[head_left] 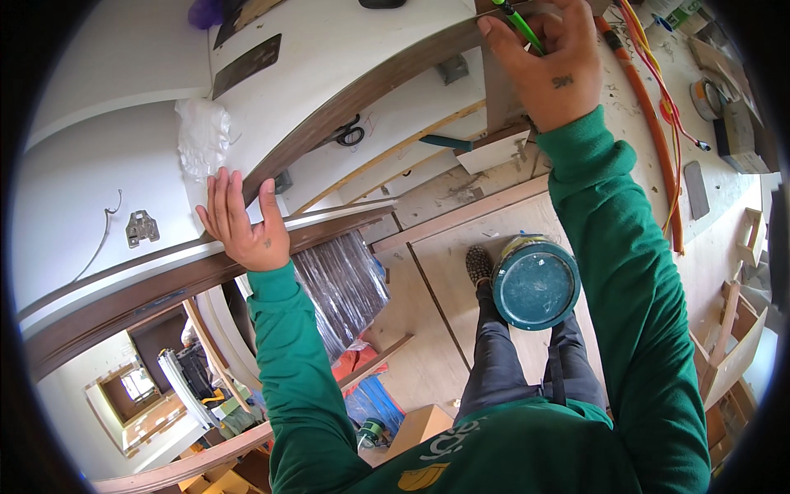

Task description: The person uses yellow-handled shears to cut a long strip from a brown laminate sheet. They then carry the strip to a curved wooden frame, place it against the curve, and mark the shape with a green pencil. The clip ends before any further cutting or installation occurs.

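My left hand [249, 224] lies with its fingers stretched out against a white panel, at the lower end of its curved, dark wood-look edge [354, 86]. Beside those fingertips hangs a crumpled clear plastic bag [204, 136]. Up at the far right end of the same curved edge is my right hand [553, 70], closed round a bright green pen [520, 25] with black parts. The pen's upper end runs close to the top of the view, so I cannot tell whether it touches the edge.
Black-handled scissors [350, 132] sit inside the cabinet's white compartments. A metal hinge [142, 229] lies at left. Below stands a lidded teal bucket [536, 284] near my legs. Red and yellow cables [671, 107] and an orange tube [658, 156] lie along the right-hand worktop.
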Tool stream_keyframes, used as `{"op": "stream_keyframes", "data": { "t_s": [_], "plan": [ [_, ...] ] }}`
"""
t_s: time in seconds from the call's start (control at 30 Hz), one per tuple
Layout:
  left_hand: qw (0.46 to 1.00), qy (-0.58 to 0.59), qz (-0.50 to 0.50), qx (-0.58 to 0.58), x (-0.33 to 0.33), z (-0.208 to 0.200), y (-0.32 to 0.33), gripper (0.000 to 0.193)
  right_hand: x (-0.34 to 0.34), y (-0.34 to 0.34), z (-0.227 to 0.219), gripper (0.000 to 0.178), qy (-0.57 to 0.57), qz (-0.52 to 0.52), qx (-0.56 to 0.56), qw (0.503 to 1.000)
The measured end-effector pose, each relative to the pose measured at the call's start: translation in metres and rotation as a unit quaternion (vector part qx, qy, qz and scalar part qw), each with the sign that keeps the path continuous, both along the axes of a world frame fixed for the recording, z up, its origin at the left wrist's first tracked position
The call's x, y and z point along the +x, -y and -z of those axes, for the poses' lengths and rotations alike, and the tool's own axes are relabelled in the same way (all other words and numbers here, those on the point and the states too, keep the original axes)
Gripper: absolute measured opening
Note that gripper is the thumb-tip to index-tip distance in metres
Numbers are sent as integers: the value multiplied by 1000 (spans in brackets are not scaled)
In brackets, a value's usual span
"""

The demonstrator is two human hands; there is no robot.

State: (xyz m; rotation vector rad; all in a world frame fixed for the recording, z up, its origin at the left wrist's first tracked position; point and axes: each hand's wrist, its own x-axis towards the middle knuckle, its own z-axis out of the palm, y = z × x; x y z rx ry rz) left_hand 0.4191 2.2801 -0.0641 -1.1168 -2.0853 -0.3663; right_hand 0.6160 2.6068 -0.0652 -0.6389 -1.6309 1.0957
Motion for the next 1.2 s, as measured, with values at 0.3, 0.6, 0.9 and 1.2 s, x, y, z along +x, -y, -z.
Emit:
{"op": "stream_keyframes", "data": {
  "t_s": [0.3, 0.6, 0.9, 1.2],
  "plan": [
    [999, 31, -1, 23, 4, 0, -4, 46, 1, 1, -2, 49, 15, 11, 26, 999],
    [999, 37, 1, 22, 4, -1, -6, 47, -4, -4, 8, 47, -32, -5, 27, 999],
    [999, 29, 1, 20, 1, 1, -8, 50, 5, -1, -11, 50, 23, -38, -61, 997],
    [999, 14, 47, -13, 0, 4, -20, 52, 1, 3, -7, 51, 23, -13, -18, 1000]
  ]
}}
